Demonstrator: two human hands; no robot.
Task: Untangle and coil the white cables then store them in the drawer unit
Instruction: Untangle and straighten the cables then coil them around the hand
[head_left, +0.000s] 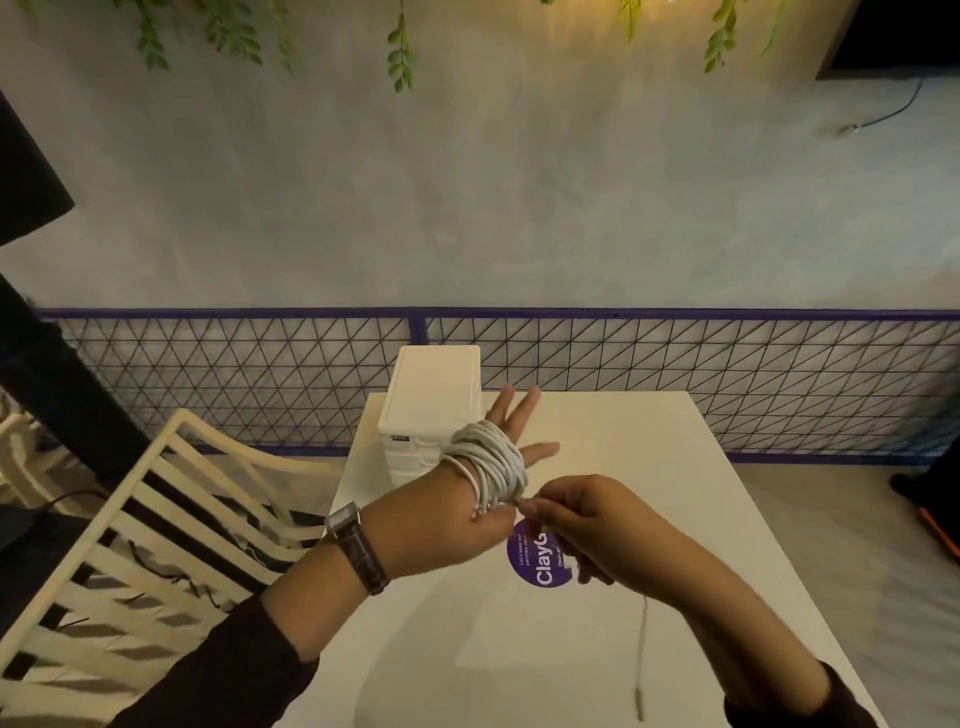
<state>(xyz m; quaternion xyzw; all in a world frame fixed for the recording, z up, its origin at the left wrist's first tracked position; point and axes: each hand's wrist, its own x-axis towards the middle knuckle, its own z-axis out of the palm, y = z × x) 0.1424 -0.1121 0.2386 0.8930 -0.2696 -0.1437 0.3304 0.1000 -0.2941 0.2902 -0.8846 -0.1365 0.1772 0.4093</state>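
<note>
Left hand (441, 512) with straight open fingers (524, 410), white cable (491, 462) coiled around its palm, right hand (582, 519) pinching the cable end.

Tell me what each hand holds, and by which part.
The right hand pinches the cable at the strand leaving its loops. The left hand grips nothing: fingers straight, the loops wound round its palm.

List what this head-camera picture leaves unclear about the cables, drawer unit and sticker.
Head view: the drawer unit, its lower front hidden behind the left hand and cable coil.
Head view: the sticker, its wording partly covered by the right hand.
Head view: the coil's free end, hidden inside the right hand's pinch.
Head view: the hanging strand under the right forearm, blurred.
</note>
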